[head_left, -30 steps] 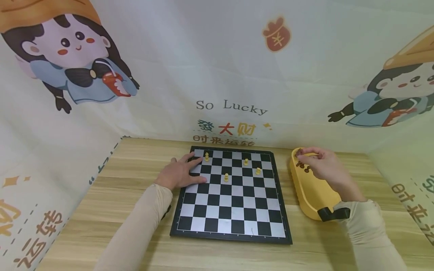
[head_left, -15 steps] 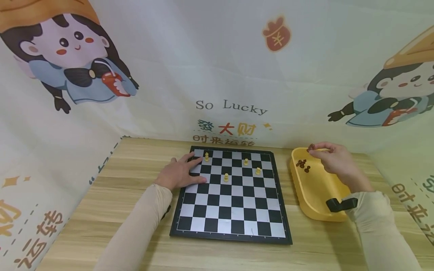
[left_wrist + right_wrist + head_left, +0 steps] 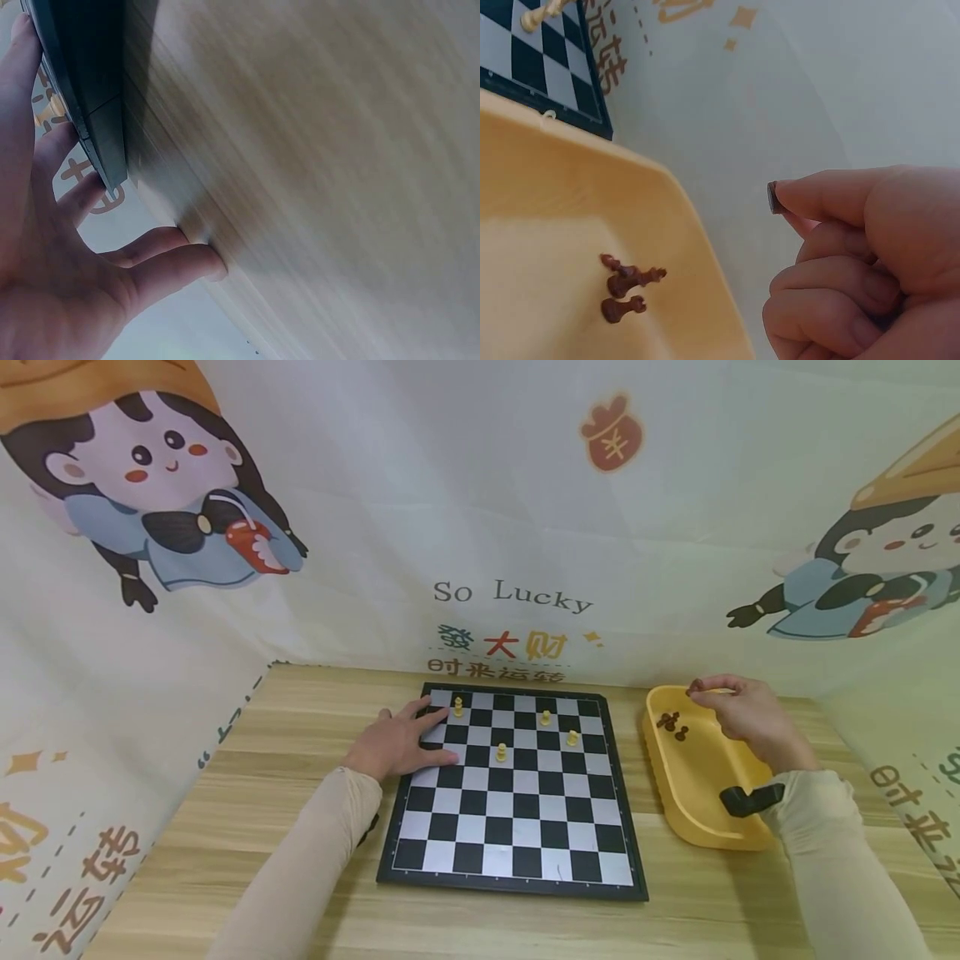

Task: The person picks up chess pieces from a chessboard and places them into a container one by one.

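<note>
My right hand (image 3: 753, 722) is raised over the far end of a yellow tray (image 3: 693, 793), pinching a brown chess piece (image 3: 773, 198) between thumb and forefinger. Only the round base of that piece shows in the right wrist view; fingers cover the rest. Several more brown chess pieces (image 3: 626, 283) lie tipped over at the tray's far left. My left hand (image 3: 393, 743) rests with fingers spread at the left edge of the black-and-white chessboard (image 3: 497, 828); thumb and fingertips reach onto its squares. Several pale yellow chess pieces stand on the board's far half, one (image 3: 501, 752) nearest the middle.
The chessboard lies on a wooden table (image 3: 255, 760), with the tray to its right. A printed cloth (image 3: 360, 527) hangs close behind the board and along both sides. A black strap (image 3: 750, 800) sits on my right wrist.
My right hand has lifted a brown chess piece from the tray's far left corner and shifted right, then nearly stopped over the tray's far end. My left hand has stayed in place.
</note>
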A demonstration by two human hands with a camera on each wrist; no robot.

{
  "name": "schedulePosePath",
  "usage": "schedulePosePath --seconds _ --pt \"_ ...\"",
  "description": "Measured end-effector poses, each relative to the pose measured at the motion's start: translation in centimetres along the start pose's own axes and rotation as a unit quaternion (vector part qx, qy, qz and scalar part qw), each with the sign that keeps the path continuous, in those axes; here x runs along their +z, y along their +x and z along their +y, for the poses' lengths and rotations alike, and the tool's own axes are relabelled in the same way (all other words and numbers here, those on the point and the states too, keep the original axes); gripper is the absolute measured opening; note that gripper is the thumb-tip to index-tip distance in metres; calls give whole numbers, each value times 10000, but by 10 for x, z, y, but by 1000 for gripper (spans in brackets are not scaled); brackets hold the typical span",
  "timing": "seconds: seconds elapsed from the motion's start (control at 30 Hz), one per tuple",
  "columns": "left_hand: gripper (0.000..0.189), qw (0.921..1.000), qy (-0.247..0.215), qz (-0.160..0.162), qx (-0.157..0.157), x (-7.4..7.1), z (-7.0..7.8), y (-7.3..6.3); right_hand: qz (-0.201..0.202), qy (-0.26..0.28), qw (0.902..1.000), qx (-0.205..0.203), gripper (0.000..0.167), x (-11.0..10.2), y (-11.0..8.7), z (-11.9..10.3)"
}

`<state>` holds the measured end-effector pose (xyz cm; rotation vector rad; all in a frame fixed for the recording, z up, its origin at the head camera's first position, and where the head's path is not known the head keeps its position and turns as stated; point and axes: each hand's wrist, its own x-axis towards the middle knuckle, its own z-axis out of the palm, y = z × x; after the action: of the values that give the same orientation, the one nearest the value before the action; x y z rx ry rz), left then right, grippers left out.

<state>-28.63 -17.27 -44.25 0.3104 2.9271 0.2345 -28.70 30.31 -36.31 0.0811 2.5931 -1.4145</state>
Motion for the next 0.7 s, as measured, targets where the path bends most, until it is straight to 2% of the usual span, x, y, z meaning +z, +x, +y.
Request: schedulePosePath --seconds 0.17,0.7 --pt "91 10000 75 31 45 1 -1 0 -20 73 10000 31 43 2 5 5" --pt "92 9999 112 29 33 0 -1 -1 -114 -7 9999 108 51 5 25 19"
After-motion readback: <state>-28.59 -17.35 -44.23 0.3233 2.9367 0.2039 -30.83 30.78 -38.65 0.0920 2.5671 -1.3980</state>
